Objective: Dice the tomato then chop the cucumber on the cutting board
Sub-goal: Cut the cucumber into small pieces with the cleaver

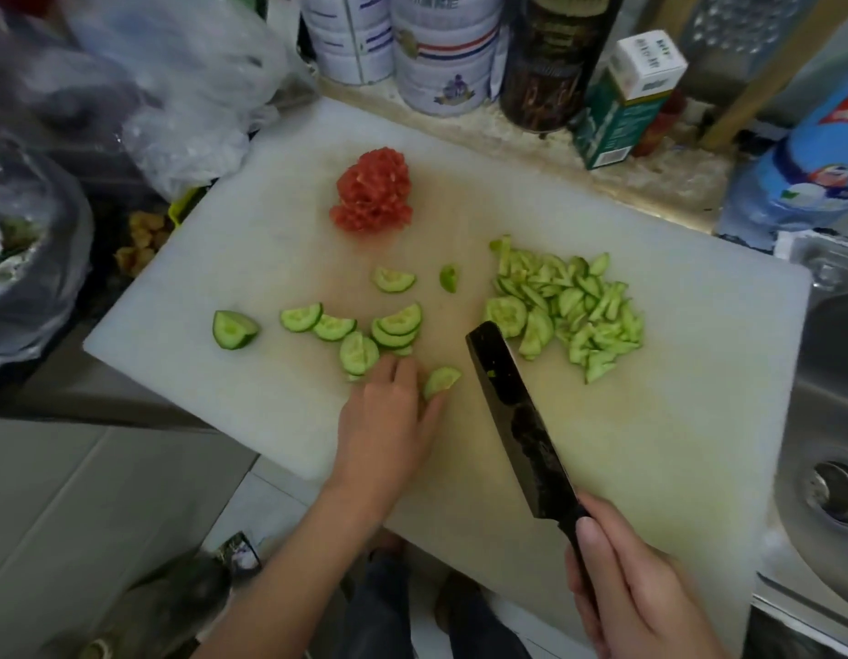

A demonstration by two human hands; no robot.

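A white cutting board (270,259) fills the middle of the counter, set at a slant. A steel sink (835,420) lies just beside its right edge, and crumpled plastic bags (189,88) are heaped at its far left corner. Along the far edge stand two white tins (441,54), a green carton (621,102) and, further right, a blue bottle (812,149).

The right hand (636,596) is at the near right, its fingers wrapped round the handle of a dark broad-bladed knife (517,420). The blade points away across the board, its tip near the chopped cucumber pile (574,311) on the right half. The left hand (389,430) lies palm down on the board near the middle, fingers fairly straight and not gripping. Its tips touch the nearest of the half-moon cucumber slices (365,332).

The diced tomato (372,192) sits in a compact red mound on the far side, apart from the cucumber. The half-moon slices run in a loose overlapping row left of the knife. A cucumber end piece (233,329) lies by itself at the left, and one single slice (440,381) rests against the left hand's rightmost fingertip, between hand and blade
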